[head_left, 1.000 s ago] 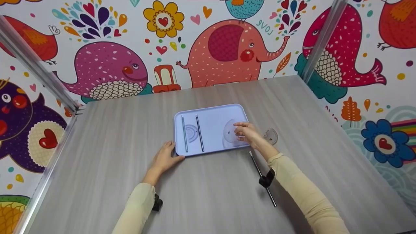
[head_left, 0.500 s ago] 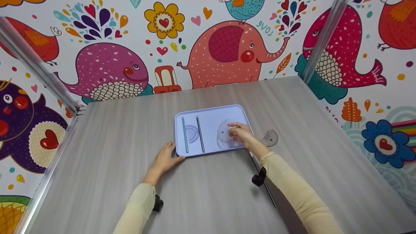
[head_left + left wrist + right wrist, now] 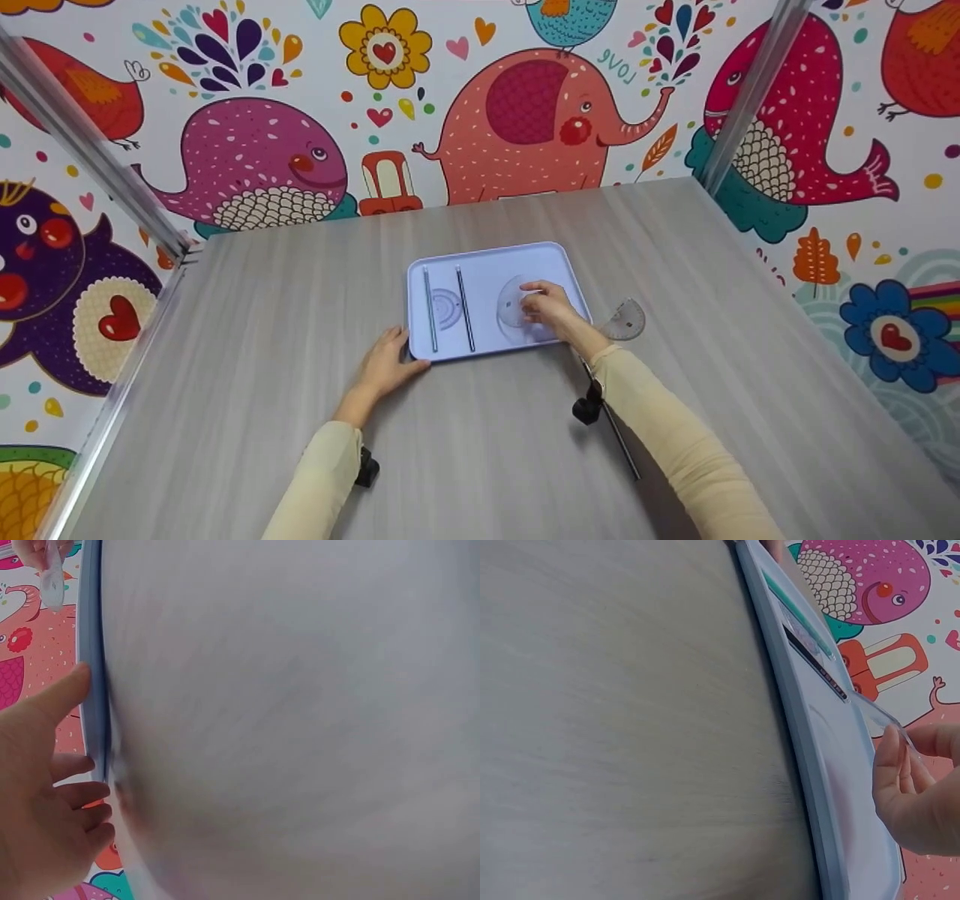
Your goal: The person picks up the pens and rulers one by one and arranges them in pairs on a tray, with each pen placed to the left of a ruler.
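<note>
My right hand [image 3: 547, 306] pinches a clear protractor [image 3: 510, 301] between thumb and fingers, over the right part of a pale blue tray [image 3: 499, 351]. In the right wrist view the protractor [image 3: 880, 714] shows edge-on, tilted above the tray. My left hand [image 3: 384, 363] rests at the tray's front left corner, its thumb on the front side and its fingers along the left side. In the tray lie a green pencil [image 3: 430, 311], a dark pencil [image 3: 466, 311], and a second clear protractor [image 3: 447, 310] between them.
Right of the tray, another clear protractor [image 3: 627, 320] lies on the grey wooden table [image 3: 480, 450]. A black pencil [image 3: 622, 442] lies on the table, partly hidden under my right forearm. A wall with cartoon animals stands behind the table.
My right hand has moved left over the tray with the protractor in its fingers, the motion slowing. My left hand stays at the tray's corner.
</note>
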Demonstrator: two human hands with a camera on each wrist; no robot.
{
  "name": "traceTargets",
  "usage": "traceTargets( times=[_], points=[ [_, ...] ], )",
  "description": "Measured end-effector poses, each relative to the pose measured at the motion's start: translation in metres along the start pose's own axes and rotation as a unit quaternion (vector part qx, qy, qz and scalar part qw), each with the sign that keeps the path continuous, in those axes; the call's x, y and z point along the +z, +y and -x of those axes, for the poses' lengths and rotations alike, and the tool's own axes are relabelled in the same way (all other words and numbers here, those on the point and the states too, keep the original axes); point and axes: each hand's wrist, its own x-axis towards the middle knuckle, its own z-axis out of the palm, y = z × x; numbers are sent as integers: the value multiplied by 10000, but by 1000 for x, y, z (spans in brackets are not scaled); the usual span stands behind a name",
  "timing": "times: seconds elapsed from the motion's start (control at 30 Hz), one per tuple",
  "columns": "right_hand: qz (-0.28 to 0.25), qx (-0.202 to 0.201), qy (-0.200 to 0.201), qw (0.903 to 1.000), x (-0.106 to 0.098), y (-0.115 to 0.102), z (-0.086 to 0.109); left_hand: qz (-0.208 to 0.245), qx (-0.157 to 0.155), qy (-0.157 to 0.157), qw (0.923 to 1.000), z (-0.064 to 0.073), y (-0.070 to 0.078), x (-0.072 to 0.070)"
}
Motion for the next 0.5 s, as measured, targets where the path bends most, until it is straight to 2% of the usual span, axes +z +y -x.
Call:
traceTargets(
  times=[0.17, 0.5],
  points=[
    [6, -53, 32, 10000, 4, 7, -9, 49, -23, -11, 10000, 1, -1, 1],
    [154, -128, -7, 9998, 12, 8, -13, 34, -98, -26, 9999, 1, 1, 0]
  ],
)
